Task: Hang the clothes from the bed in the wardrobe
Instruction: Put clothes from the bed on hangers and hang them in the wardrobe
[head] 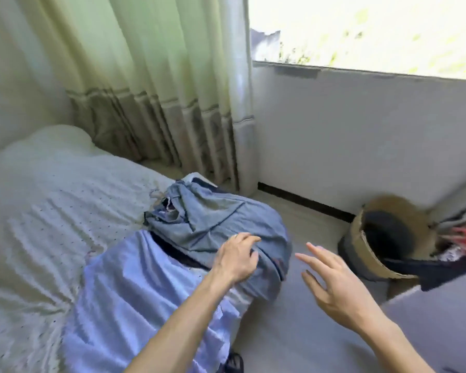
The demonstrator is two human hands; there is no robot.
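Bedroom bed (38, 197) holds the grey garment (213, 216) at its right edge, lengthwise away from the person; left hand (234, 258) rests on it, grip unclear, right hand (331, 278) spread open just beside.

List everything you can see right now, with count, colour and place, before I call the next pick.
grey-blue garment: one, grey-blue, crumpled on top of the pile at the bed's edge
light blue garment: one, light blue, spread on the bed, partly under the grey-blue one
dark garment: one, dark, a strip showing between those two
bed: one, white dotted sheet, left
curtain: one, pale green with a brownish lower band, behind the bed
window: one, bright, upper right
basket: one, brown woven, on the floor at right
left hand: one, rests on the grey-blue garment
right hand: one, open in the air beside the pile, holding nothing
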